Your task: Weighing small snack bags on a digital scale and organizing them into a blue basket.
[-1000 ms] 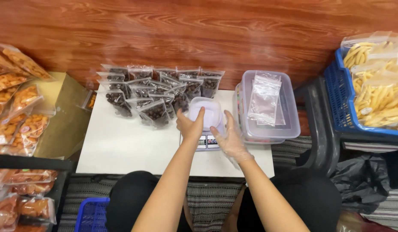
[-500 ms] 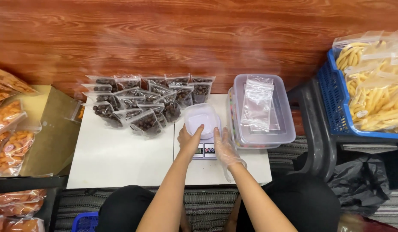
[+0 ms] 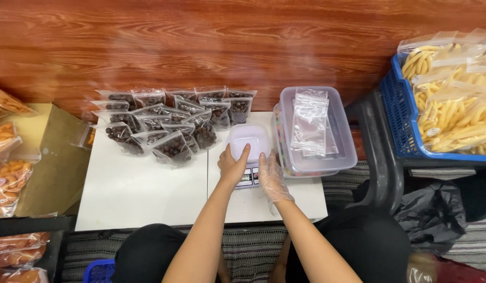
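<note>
Both hands rest on the small scale at the bench's near edge: bare left hand and gloved right hand, fingers spread, pinching nothing, steadying the empty clear tub at their twelve o'clock, for weighing it seems

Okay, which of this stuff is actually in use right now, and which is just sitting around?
In use:
left hand
gloved right hand
small clear tub
scale

Lying about:
bags of dark snacks
lidded container with empty bags
blue crate
</note>
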